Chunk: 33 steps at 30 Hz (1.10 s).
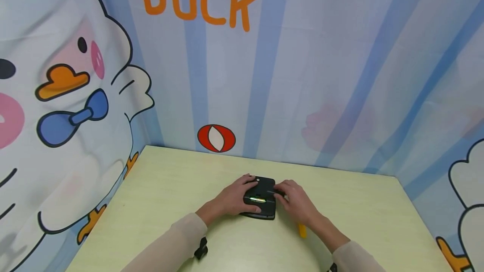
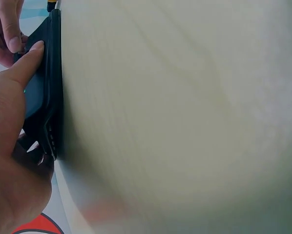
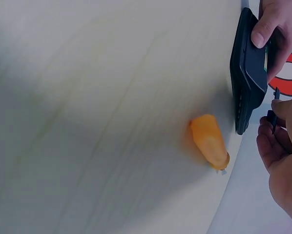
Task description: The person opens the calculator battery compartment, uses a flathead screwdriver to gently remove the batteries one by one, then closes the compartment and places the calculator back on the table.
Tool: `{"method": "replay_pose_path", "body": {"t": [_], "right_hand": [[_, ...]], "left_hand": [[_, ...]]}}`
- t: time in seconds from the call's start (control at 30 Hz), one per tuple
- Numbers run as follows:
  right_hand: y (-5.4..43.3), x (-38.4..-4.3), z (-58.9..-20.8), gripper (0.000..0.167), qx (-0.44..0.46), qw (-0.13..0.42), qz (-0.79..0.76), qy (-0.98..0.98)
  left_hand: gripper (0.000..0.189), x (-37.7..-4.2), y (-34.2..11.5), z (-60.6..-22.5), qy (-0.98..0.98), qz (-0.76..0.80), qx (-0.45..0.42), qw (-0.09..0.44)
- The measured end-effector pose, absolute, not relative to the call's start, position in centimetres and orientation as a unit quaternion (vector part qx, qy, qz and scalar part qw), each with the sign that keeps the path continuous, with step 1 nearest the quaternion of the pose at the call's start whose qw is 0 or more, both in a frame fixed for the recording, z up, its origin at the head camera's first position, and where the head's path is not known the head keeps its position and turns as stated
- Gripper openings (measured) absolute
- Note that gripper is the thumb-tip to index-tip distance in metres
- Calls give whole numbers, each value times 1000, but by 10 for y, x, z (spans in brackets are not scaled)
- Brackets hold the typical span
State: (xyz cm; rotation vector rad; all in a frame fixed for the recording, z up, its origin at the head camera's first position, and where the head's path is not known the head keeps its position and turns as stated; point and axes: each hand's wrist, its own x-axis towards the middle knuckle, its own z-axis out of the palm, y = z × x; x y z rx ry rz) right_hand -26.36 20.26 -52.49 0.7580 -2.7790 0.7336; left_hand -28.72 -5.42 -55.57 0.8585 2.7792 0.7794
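Observation:
A black wedge-shaped electronic device (image 1: 268,210) lies on the table; its kind is not clear. A battery (image 1: 258,200) with a green-gold sheen shows in an open slot in its upper face. My left hand (image 1: 239,196) grips the device from the left, with the thumb on the near part and fingers over the far part. At the device's right edge, my right hand (image 1: 296,200) pinches a small thin black cover (image 3: 275,114) between thumb and fingers. In the right wrist view this piece is held just apart from the device (image 3: 248,73).
An orange-yellow elongated object (image 3: 210,141) lies on the table near the right forearm, partly hidden by it in the head view. The pale table (image 1: 174,179) meets a duck-printed curtain (image 1: 234,74) at the back and sides.

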Motion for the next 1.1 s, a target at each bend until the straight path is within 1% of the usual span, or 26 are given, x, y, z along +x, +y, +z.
{"method": "replay_pose_path", "body": {"t": [0.2, 0.4, 1.1], "right_hand": [[208, -272, -516, 19, 259, 86, 233, -934], [212, -276, -512, 21, 244, 69, 218, -943], [227, -274, -524, 15, 237, 71, 211, -946]], "left_hand": [[92, -290, -55, -553, 920, 267, 280, 64], [92, -290, -56, -555, 920, 272, 275, 70], [91, -286, -54, -557, 920, 267, 277, 68]]}}
